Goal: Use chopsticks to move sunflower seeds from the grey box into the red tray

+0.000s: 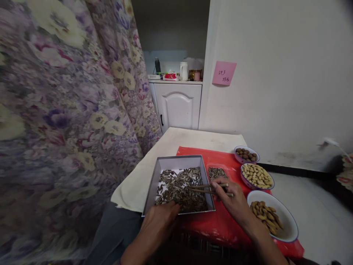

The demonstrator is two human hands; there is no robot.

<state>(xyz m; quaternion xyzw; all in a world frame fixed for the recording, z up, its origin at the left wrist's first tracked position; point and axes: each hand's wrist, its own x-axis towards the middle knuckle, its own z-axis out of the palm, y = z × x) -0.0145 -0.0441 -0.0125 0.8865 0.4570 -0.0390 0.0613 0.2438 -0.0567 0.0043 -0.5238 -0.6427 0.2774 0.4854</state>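
A shallow grey-walled box (pixel 154 184) with a white bottom holds a spread of striped sunflower seeds (pixel 179 184), with a few darker bits among them. My left hand (pixel 161 217) is closed over the box's near wall, its fingertips partly hidden. In my right hand (pixel 227 197) is a pair of wooden chopsticks (pixel 202 186), held above the box's right wall. Their tips reach in among the seeds; whether they pinch one is too small to tell. Just beyond the right hand, a clear tray (pixel 224 166) holds more sunflower seeds, partly covered by that hand.
Three bowls line the right side: one of round brown nuts (pixel 246 154), one of peanuts (pixel 256 175), and a larger white one (pixel 289 221) with long tan nuts. Red plastic sheeting (pixel 190 151) lies over a cream cloth (pixel 132 184). A floral curtain (pixel 68 110) hangs at left.
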